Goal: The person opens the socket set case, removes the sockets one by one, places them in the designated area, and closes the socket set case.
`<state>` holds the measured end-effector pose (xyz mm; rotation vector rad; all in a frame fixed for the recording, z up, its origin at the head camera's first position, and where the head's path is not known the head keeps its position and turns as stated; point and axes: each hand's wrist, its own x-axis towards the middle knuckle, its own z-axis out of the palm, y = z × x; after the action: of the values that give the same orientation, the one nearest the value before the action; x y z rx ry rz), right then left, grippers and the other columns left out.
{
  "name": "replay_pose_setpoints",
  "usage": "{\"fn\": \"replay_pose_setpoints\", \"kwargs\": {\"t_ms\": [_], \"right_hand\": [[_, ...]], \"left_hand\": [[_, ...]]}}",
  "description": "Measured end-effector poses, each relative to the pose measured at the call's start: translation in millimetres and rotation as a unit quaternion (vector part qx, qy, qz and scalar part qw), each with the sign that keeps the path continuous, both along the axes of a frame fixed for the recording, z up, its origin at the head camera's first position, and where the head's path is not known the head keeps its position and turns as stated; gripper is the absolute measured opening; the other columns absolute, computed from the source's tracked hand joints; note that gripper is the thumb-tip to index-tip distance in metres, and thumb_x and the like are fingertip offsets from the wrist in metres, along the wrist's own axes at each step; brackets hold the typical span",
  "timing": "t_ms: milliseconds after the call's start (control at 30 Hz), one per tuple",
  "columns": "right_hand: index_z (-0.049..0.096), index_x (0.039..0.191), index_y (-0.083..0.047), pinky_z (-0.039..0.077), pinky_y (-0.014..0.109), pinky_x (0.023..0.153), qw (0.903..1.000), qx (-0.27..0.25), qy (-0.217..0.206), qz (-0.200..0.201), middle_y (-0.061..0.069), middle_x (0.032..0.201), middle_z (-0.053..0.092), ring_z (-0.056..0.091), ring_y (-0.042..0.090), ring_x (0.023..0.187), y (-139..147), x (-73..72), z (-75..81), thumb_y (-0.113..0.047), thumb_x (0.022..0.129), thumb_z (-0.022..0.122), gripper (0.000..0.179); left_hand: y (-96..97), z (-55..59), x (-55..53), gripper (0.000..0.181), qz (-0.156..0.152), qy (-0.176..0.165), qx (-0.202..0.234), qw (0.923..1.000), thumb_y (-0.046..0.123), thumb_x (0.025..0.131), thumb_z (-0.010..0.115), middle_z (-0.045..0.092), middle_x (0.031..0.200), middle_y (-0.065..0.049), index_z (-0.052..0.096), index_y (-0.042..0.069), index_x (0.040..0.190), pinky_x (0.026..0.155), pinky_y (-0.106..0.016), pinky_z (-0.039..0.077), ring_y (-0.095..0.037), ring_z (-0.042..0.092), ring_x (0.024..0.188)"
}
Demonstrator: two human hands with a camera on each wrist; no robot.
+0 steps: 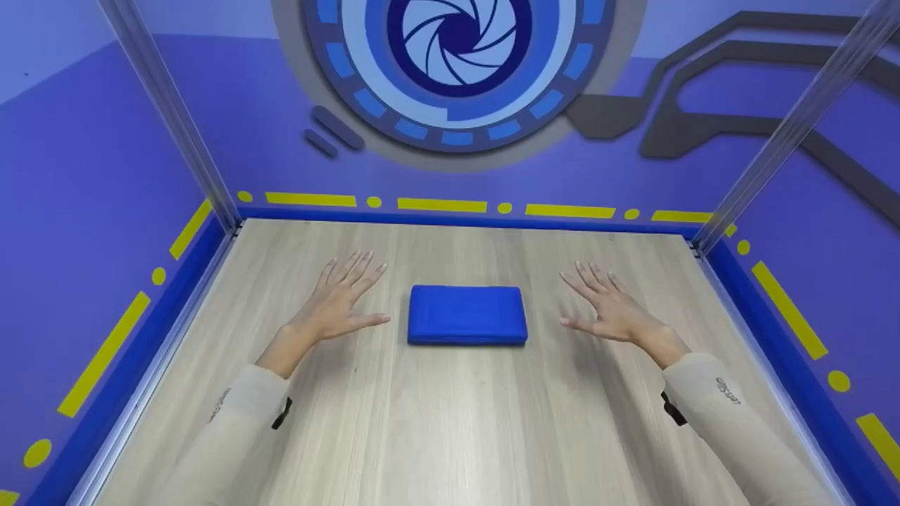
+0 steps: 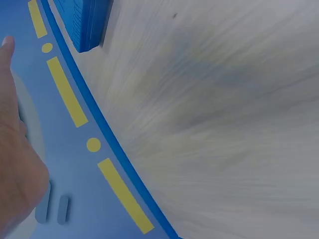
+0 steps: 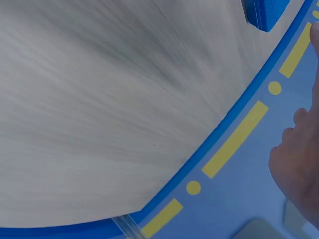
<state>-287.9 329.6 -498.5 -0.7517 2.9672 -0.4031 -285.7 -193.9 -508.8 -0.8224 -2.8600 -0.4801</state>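
Blue case (image 1: 467, 315) lies flat on the wood-grain table (image 1: 450, 429), mid-frame in the head view, long side running left-right; probably set there so both hands reach its short ends equally, and on its broad face it should sit stable unsupported. Left hand (image 1: 337, 302) at centre-left, right hand (image 1: 614, 307) at centre-right: fingers spread wide, thumbs pointing in toward the case, neither touching it. Nothing gripped or pinched; wrist views catch just one end of the case, upper left and upper right respectively.
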Motion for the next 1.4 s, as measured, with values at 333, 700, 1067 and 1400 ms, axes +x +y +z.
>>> {"fn": "replay_pose_setpoints", "kwargs": {"t_ms": [333,700,1067,1400], "right_hand": [[0.018,0.165,-0.013,0.009,0.07,0.124,0.9953,-0.079,-0.052,-0.023,0.025,0.17,0.009,0.006,0.049,0.157,-0.1,5.6,-29.4,-0.051,0.094,0.068,0.094],[0.006,0.166,-0.02,0.02,0.072,0.12,0.9668,-0.207,-0.139,-0.055,0.016,0.173,0.004,0.012,0.045,0.157,-17.9,7.3,-61.7,-0.044,0.098,0.066,0.094],[0.008,0.165,-0.01,0.032,0.06,0.121,0.9247,-0.332,-0.163,-0.091,0.031,0.164,0.026,0.037,0.05,0.147,-57.7,8.2,-92.1,-0.029,0.097,0.071,0.094],[0.019,0.163,-0.003,0.038,0.058,0.119,0.9223,-0.346,-0.152,-0.082,0.031,0.162,0.031,0.041,0.049,0.145,-86.3,14.1,-105.2,-0.024,0.096,0.073,0.089]], "left_hand": [[9.5,-28.7,9.8,0.101,0.031,-0.075,0.109,0.9907,0.057,0.089,0.071,0.013,0.173,-0.01,0.017,0.018,0.165,0.125,-0.065,0.008,-0.033,0.011,0.161],[28.7,-59.9,16.9,0.104,0.057,-0.197,0.227,0.9522,0.054,0.088,0.076,0.018,0.173,-0.001,0.012,0.029,0.166,0.122,-0.071,0.017,-0.039,0.018,0.158],[58.8,-86.9,12.8,0.109,0.034,-0.248,0.317,0.9149,0.04,0.086,0.083,0.033,0.163,-0.025,0.013,0.015,0.166,0.118,-0.056,0.039,-0.043,0.041,0.147],[72.7,-101.1,14.6,0.096,0.006,-0.241,0.338,0.9098,0.017,0.088,0.082,0.026,0.164,-0.031,0.023,0.008,0.163,0.117,-0.056,0.041,-0.047,0.037,0.148]]}}
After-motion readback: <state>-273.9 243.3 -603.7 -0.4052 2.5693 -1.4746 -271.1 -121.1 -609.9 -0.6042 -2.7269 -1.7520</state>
